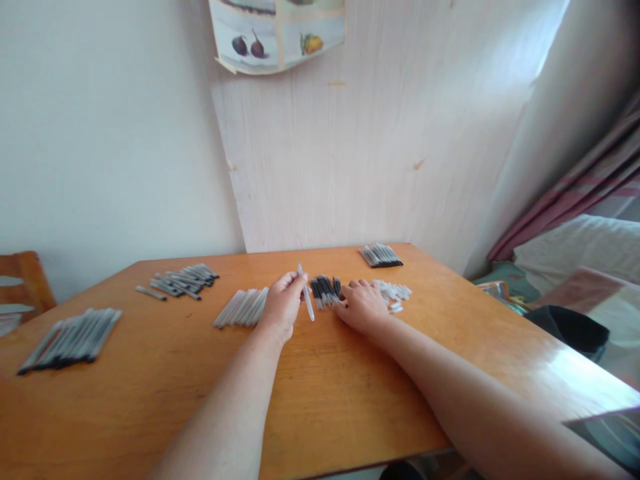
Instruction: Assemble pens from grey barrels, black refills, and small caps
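My left hand [283, 303] is closed around a pale pen barrel [306, 301], held tilted above the wooden table [325, 393]. My right hand [361, 305] lies knuckles up on the table, its fingertips curled at a small heap of black pen parts [325, 291]. Whether those fingers hold one is hidden. A row of pale barrels [242, 307] lies just left of my left hand. A heap of small white parts [396, 293] lies just right of my right hand.
Finished grey pens lie in bundles at the left edge [71, 338], back left [184, 281] and back right [381, 255]. A wooden chair [26, 280] stands at the left. A plywood board [360, 127] leans on the wall behind. A bed and a dark bin [570, 328] are to the right.
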Available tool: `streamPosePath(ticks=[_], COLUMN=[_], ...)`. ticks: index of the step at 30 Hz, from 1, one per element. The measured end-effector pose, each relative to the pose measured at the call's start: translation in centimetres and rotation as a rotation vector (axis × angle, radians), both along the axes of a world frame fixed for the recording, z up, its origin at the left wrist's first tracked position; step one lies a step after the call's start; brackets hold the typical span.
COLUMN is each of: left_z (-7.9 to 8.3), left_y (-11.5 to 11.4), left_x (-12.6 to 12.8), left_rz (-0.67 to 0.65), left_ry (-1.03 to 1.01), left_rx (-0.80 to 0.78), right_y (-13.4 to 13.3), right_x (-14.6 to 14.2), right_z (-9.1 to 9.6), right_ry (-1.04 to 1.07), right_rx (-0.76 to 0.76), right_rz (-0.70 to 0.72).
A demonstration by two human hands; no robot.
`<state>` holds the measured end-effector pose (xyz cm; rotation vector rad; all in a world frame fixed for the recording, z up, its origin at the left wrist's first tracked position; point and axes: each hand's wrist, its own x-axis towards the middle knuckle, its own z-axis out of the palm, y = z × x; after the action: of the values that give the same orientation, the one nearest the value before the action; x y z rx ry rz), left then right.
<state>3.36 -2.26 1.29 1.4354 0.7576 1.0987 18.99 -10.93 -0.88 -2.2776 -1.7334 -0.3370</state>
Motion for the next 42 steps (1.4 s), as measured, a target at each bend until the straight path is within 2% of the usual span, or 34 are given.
streamPosePath(ticks=[22, 42], left_z=[-0.25, -0.59], left_y=[0.21, 0.45], left_x=[0.06, 0.06], left_rz=[0.007, -0.013], left_ry=[-0.023, 0.017], left_rx=[-0.007, 0.006], right_y=[0.67, 0.19], right_x=[-0.33, -0.30], right_z=[-0.37, 0.16], right_ry=[-0.084, 0.053], right_rx=[-0.019, 0.002], right_rz=[-0.052, -0.112])
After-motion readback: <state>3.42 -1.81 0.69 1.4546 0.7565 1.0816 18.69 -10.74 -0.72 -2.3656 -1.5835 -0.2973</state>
